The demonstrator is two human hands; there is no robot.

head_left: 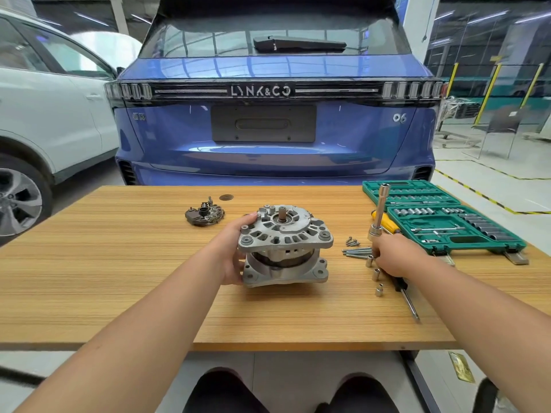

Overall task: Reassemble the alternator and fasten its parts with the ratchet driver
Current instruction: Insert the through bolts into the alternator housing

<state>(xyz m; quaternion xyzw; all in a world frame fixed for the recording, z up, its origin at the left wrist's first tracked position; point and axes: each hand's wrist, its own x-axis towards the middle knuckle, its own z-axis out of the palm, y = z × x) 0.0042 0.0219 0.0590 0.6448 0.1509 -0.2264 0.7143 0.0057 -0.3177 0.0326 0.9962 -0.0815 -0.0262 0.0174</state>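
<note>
The grey cast-aluminium alternator [284,245] stands shaft-up at the centre of the light wooden desk [119,278]. The left hand [235,251] grasps its left flank. The right hand [393,254] grips a chrome ratchet driver [378,213] held upright, just right of the alternator. Long silver bolts [356,252] lie between them. A green open socket case [441,219] sits at the desk's right edge.

I see a wood-grain worktop [119,278] in a bright workshop. Just behind it stands a blue car [274,138], tail toward me, with a white car [50,114] to its left. The pale floor [492,171] carries yellow-black hazard stripes [474,190]; yellow posts [489,93] and glass partitions [489,40] stand far right.
</note>
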